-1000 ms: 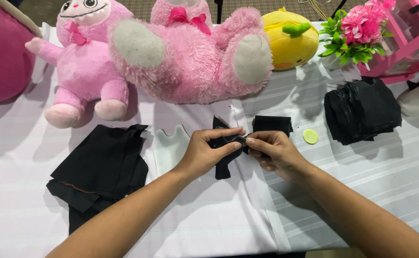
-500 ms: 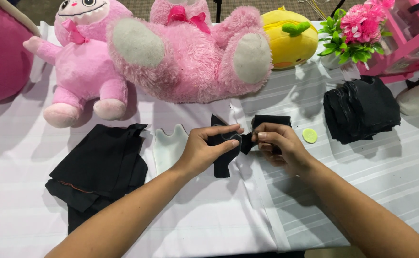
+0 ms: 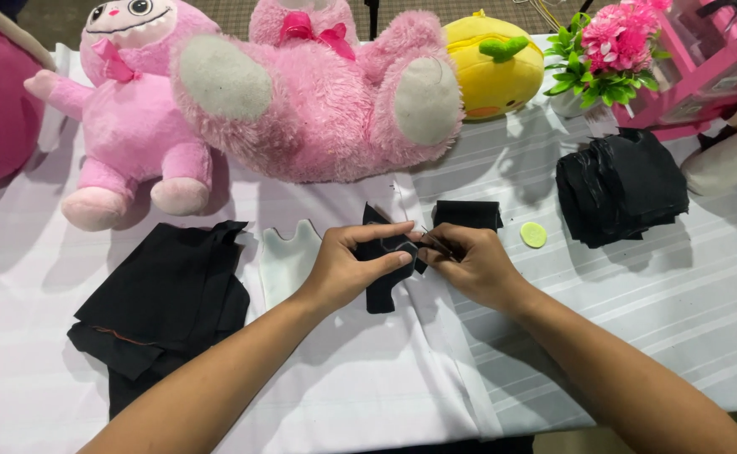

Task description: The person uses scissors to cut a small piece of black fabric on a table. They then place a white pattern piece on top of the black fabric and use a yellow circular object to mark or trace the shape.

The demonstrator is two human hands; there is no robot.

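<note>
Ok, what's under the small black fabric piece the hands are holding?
Under the small black fabric piece lies the white tablecloth. The left hand and right hand pinch its upper part, so anything beneath that part and under the hands is hidden.

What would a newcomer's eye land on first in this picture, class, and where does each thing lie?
The big fluffy pink plush sprawls at the table's far edge, soles toward the camera, with a smaller pink doll to its left. At centre, the left hand and right hand pinch a small black fabric piece on the white cloth.
</note>
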